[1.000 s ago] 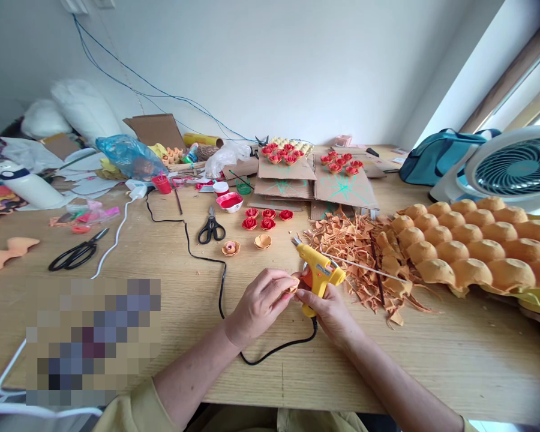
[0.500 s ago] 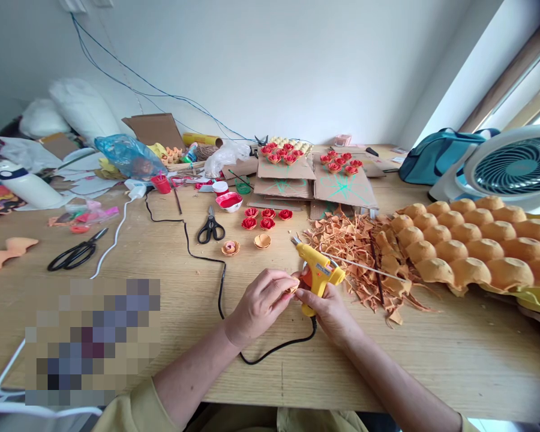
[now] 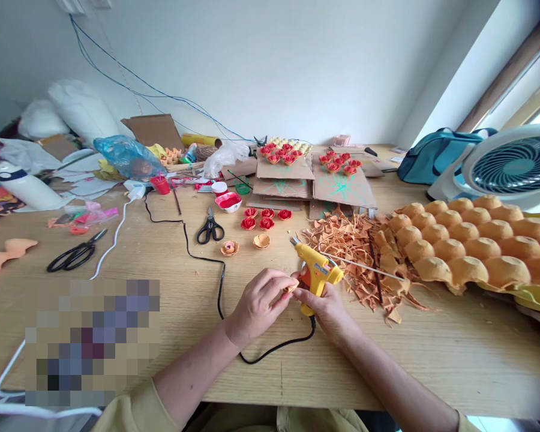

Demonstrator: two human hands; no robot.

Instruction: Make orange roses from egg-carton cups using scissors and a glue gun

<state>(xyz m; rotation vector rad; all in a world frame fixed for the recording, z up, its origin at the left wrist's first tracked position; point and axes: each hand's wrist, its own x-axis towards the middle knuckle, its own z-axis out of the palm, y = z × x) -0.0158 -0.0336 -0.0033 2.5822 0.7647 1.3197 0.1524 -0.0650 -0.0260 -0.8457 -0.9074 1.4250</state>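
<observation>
My left hand (image 3: pixel 260 303) is closed, pinching a small orange egg-carton flower (image 3: pixel 290 288) between thumb and fingers. The handle of a yellow hot glue gun (image 3: pixel 315 270) is wrapped in my right hand (image 3: pixel 330 309); its nozzle points up and to the left. My right thumb reaches to the small flower, and the two hands nearly meet. Beyond them lie two unpainted flowers, one with layered petals (image 3: pixel 230 248) and one plain cup (image 3: pixel 261 241). Several red painted flowers (image 3: pixel 266 223) sit in two rows behind these.
Orange carton scraps (image 3: pixel 351 258) are heaped right of the glue gun, beside a large egg tray (image 3: pixel 468 246). Black scissors (image 3: pixel 210 227) and a bowl of red paint (image 3: pixel 228 202) stand further back. A black cord (image 3: pixel 222 288) loops around my hands. A fan (image 3: pixel 508 165) is far right.
Almost nothing differs. Both hands keep their hold on the flower and the glue gun; the view has shifted very slightly.
</observation>
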